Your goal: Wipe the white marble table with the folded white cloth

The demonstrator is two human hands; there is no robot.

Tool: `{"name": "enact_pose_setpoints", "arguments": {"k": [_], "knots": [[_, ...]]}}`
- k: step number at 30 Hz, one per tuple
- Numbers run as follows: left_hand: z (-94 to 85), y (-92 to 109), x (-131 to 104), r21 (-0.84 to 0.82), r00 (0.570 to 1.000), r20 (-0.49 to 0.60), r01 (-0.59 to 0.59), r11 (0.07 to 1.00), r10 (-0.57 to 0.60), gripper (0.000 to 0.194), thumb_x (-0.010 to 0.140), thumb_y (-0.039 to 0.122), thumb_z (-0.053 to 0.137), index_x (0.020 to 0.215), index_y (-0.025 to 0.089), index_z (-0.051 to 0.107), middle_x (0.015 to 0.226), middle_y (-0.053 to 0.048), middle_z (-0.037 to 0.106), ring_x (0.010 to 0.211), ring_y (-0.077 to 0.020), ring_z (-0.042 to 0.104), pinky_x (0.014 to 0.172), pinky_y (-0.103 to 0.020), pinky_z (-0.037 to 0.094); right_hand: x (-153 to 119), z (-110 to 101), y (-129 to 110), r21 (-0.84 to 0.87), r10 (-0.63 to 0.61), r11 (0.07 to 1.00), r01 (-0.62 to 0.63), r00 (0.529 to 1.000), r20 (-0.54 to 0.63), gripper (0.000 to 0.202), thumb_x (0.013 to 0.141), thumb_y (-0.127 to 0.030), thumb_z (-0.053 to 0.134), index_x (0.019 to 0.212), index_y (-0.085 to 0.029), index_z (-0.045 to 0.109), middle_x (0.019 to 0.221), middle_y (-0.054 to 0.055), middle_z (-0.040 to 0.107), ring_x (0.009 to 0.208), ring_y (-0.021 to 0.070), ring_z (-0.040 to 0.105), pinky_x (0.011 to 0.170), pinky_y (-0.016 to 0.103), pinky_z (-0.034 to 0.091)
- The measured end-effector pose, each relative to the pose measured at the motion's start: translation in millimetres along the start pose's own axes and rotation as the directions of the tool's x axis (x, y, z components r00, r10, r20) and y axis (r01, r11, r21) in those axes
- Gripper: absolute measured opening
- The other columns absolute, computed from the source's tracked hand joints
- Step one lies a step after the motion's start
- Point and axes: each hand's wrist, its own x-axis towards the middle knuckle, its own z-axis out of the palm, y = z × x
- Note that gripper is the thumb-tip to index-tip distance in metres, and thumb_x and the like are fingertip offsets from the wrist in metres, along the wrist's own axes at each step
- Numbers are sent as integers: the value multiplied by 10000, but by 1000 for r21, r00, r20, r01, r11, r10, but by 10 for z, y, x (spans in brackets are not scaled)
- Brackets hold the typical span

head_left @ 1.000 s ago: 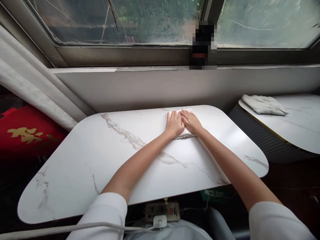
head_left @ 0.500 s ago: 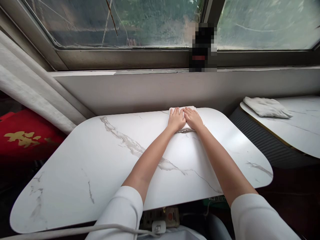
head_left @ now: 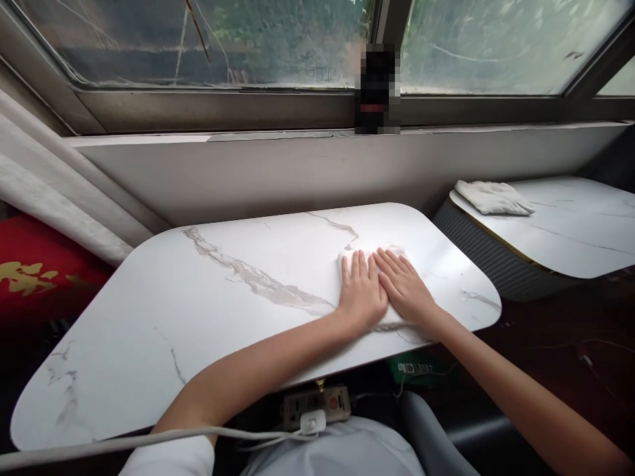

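"Where is the cloth lying?"

"It's lying flat under both palms, right of the middle of the worktop, between its far and near edges."

"Which hand is nearer?"

"Neither; both are touching it. The left hand is covering its left part, the right hand its right, and they're meeting over the middle. The fingers are pointing towards the far edge."

"And the grip?"

"Both hands are lying open, fingers nearly straight, pinching nothing. They're hiding too much for me to tell the cloth's long axis."
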Motion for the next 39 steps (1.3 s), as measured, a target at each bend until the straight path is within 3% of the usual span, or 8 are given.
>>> {"name": "enact_pose_setpoints", "arguments": {"k": [4, 8, 11, 16, 21, 28, 33, 39], "knots": [[-53, 267, -284, -45, 992, 41, -121, 992, 123, 596, 935, 324, 239, 1426, -15, 265, 1497, -198, 234, 1406, -313, 104, 1139, -538, 54, -527, -52, 6, -30, 43, 999, -44, 998, -35, 536, 971, -343, 131, 1477, -190, 221, 1523, 30, 235, 1409, 184, 152, 1137, 448, 222], [-14, 387, -266, -67, 985, 42, -163, 984, 166, 606, 929, 327, 250, 1423, -24, 265, 1493, -202, 245, 1405, -320, 105, 1137, -543, 41, -658, -65, 136, -36, 70, 997, -71, 997, -30, 532, 968, -345, 122, 1487, -236, 167, 1528, 10, 224, 1409, 182, 153, 1132, 464, 234], [59, 406, -47, -81, 989, 40, -140, 987, 144, 605, 929, 342, 249, 1427, -2, 270, 1498, -178, 254, 1406, -314, 108, 1141, -531, 29, -468, -77, 303, -3, 115, 993, -115, 993, 12, 527, 963, -358, 136, 1478, -274, 202, 1537, 7, 209, 1409, 196, 149, 1123, 480, 236], [227, 408, 582, -93, 990, 41, -134, 987, 138, 595, 929, 322, 230, 1418, -14, 282, 1491, -202, 264, 1401, -307, 148, 1141, -498, 32, 146, -102, 673, -41, 400, 916, -399, 916, 21, 520, 950, -363, 203, 1437, -233, 333, 1548, 123, 145, 1398, 359, 100, 1044, 630, 231], [405, 398, 1250, -66, 998, 23, -57, 996, 59, 585, 922, 302, 230, 1413, -11, 289, 1489, -193, 275, 1398, -301, 166, 1134, -503, 21, 720, -87, 1124, -108, 276, 956, -274, 961, 6, 508, 951, -269, 193, 1428, -179, 342, 1531, 136, 213, 1405, 327, 118, 1067, 621, 168], [574, 412, 2000, -61, 1000, 6, -17, 998, 17, 575, 933, 291, 218, 1407, -23, 300, 1473, -219, 295, 1392, -297, 186, 1132, -489, 27, 1271, -48, 1707, -81, 259, 963, -259, 966, -12, 508, 956, -287, 190, 1422, -180, 364, 1518, 115, 258, 1404, 299, 159, 1095, 571, 161], [650, 452, 2220, -43, 1000, -13, 8, 999, -9, 571, 936, 303, 200, 1409, 1, 309, 1476, -184, 310, 1393, -272, 194, 1135, -478, 27, 1408, -32, 1982, -17, 231, 973, -232, 973, -18, 510, 944, -306, 209, 1418, -206, 370, 1514, 62, 275, 1400, 281, 184, 1106, 570, 158], [657, 528, 2123, -7, 999, -40, -4, 1000, 4, 566, 937, 320, 228, 1409, 20, 320, 1476, -175, 316, 1392, -265, 203, 1136, -469, 50, 1194, -71, 1966, -36, 228, 973, -229, 973, -11, 530, 940, -297, 193, 1425, -159, 356, 1519, 79, 253, 1403, 238, 181, 1132, 499, 159]]}}
